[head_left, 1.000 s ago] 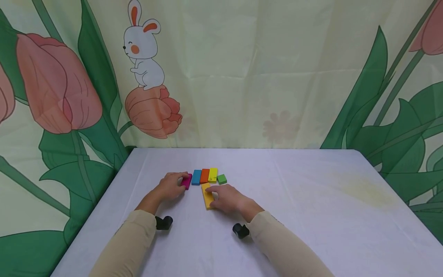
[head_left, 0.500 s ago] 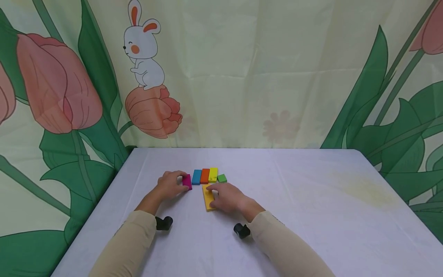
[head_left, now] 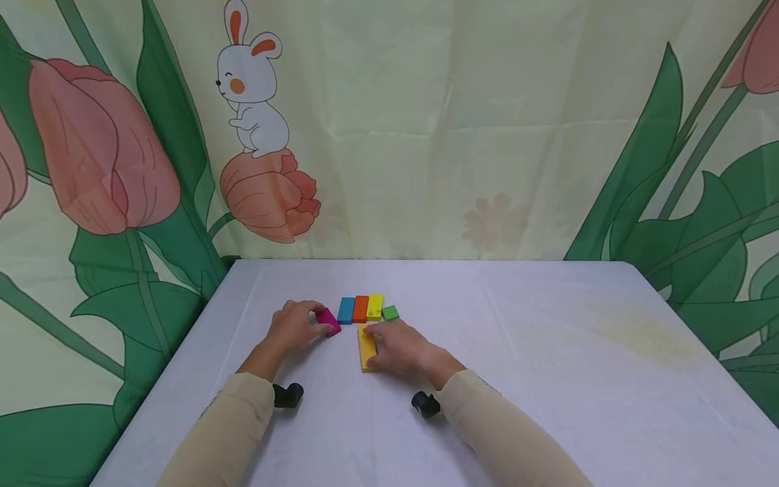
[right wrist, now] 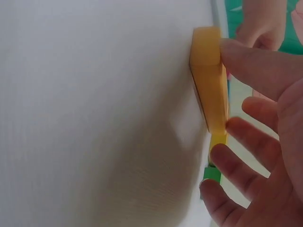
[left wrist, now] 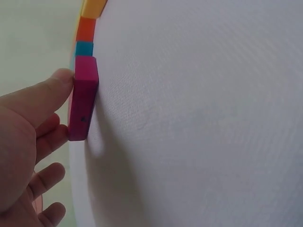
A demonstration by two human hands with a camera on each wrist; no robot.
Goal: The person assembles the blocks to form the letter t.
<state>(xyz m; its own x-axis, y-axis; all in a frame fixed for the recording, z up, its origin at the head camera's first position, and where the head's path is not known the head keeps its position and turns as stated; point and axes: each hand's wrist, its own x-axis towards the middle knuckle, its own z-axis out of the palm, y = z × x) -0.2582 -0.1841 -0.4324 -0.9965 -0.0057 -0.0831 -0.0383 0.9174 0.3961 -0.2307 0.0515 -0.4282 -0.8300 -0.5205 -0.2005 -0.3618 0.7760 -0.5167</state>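
My left hand pinches a magenta block between thumb and fingertips; in the left wrist view the thumb lies at one end of the magenta block. My right hand holds an orange-yellow block by its ends, the thumb at the near end, as the right wrist view shows with the same block. Behind them stand a blue block, a red-orange block and a yellow block side by side. A small green block sits tilted right of the yellow one.
The blocks lie on a white-covered table. Behind its far edge hangs a curtain printed with tulips and a rabbit. Black wrist cameras stick out from both sleeves, low over the cloth.
The magenta block has turned, its far end swinging left, while staying in my left hand. The orange-yellow block has straightened slightly and shifted a little to the right with my right hand.
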